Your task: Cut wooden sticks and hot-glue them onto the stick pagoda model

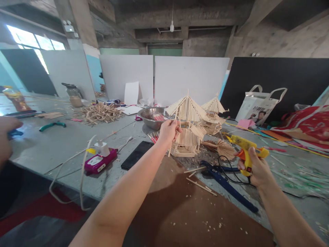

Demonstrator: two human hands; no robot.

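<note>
In front of me stands a small pavilion model (189,137) built of thin wooden sticks, with a pointed roof and a lower tier. My left hand (170,131) is closed at its left side, fingers pinched on a thin wooden stick (169,152) that shows below them. The fingers hide where the stick meets the model. My right hand (254,168) grips a yellow hot glue gun (245,147), its nozzle pointing left towards the model but apart from it. Behind the model is a second stick pavilion (213,115).
Blue-handled cutters (226,185) and loose sticks (202,185) lie nearby. A steel bowl (147,118), black phone (137,155), purple power strip (101,161) and stick pile (101,113) are left. Another person's hand (6,137) is at the left edge. A white bag (257,106) stands right.
</note>
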